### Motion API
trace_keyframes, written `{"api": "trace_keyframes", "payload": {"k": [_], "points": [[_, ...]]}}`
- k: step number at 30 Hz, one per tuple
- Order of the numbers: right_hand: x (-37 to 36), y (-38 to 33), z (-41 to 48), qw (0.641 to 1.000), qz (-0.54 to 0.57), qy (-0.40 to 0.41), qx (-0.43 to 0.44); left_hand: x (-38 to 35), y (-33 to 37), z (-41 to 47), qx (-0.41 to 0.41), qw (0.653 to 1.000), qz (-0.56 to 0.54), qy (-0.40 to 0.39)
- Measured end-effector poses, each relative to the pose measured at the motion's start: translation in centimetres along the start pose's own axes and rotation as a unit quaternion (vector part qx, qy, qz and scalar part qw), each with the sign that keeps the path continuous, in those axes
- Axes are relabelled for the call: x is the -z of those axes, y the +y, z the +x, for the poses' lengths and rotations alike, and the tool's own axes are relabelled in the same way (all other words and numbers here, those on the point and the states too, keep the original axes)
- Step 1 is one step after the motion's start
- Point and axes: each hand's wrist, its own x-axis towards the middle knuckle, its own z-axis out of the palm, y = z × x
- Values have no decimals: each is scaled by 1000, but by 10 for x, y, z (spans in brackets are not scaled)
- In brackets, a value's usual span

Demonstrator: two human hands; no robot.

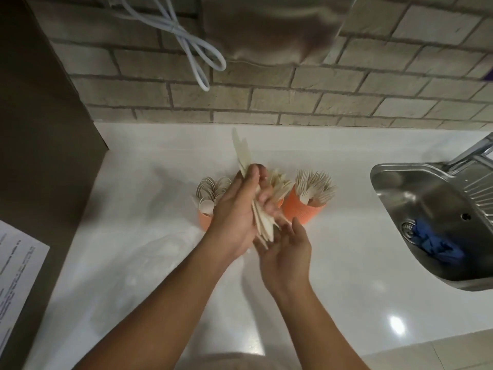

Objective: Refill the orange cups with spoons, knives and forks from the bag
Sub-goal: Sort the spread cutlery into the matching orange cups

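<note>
My left hand [237,212] is shut on a bundle of pale wooden knives [244,153], held upright and tilted above the middle orange cup, which is mostly hidden behind my hands. My right hand [286,252] cups the bundle's lower ends from below, fingers spread. An orange cup with wooden spoons [210,193] stands to the left, partly hidden by my left hand. An orange cup full of wooden forks [306,206] stands to the right. A clear plastic bag [160,252] lies crumpled on the white counter [346,263], left of my forearm.
A steel sink [432,209] with a blue cloth [434,244] in it sits at the right. A brick wall [320,97] backs the counter, with a white cable [192,49] hanging on it. A dark cabinet side and a printed paper sheet [16,279] are at the left.
</note>
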Motion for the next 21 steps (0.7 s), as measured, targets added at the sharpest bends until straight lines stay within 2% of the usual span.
{"api": "trace_keyframes", "payload": {"k": [2,3,5,6,7,11,13,15,18,19,21], "points": [[-5,-2,-3,993,89,-10,-76,-8,-12,-2,-26,991,129,18],[-6,-4,-2,988,125,-20,-85,-7,-23,-5,-49,973,226,28],[-9,-7,-1,987,141,-40,-66,2,-45,-14,-78,923,376,15],[-11,-5,-1,991,119,-43,-41,6,-52,-17,-76,908,413,13],[-12,-3,-1,995,86,-49,-14,9,-55,-19,-71,904,421,17],[-13,-16,-1,988,-109,-51,91,18,-41,-18,-42,942,334,-13],[-15,-38,0,958,-232,-94,140,28,-35,-19,-4,941,334,-62],[-18,-61,1,911,-339,-158,173,39,-32,-21,58,931,346,-103],[-21,-83,8,834,-468,-237,171,45,-29,-18,108,922,357,-106],[-23,-89,10,820,-482,-255,174,47,-28,-16,110,920,365,-92],[-28,-96,15,820,-477,-245,200,52,-27,-11,96,908,403,-62]]}}
